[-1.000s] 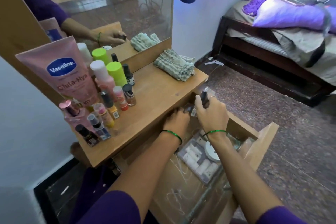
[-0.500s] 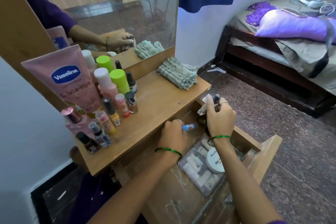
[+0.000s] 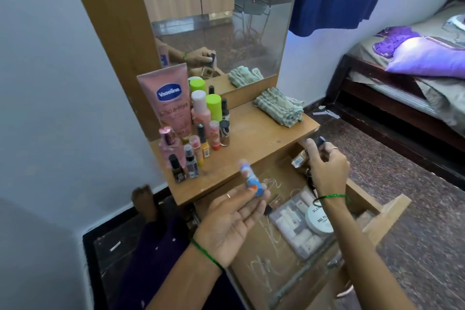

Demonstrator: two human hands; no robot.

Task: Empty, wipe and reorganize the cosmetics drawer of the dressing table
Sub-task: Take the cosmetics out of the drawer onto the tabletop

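Observation:
The drawer [image 3: 392, 211] of the dressing table stands pulled out below the tabletop [image 3: 254, 138]. My left hand [image 3: 231, 221], palm up over the drawer's near left, holds a small blue, white and orange tube [image 3: 250, 180] at its fingertips. My right hand [image 3: 327, 168] is over the drawer's far end, its fingers curled round a small dark-capped bottle [image 3: 320, 142] and a tan item [image 3: 299, 158]. In the drawer lie a clear pouch of white pieces [image 3: 294, 229] and a round white jar [image 3: 318, 219].
Several bottles and a pink Vaseline tube [image 3: 171, 103] crowd the tabletop's left. A folded striped cloth [image 3: 279, 108] lies at the tabletop's right rear, below the mirror [image 3: 226, 22]. A bed [image 3: 407, 78] stands to the right across a speckled floor. My foot [image 3: 144, 201] shows under the table.
My left hand has come up out of the drawer toward me with the small tube and turned palm up. My right hand stays over the drawer's far end with its items.

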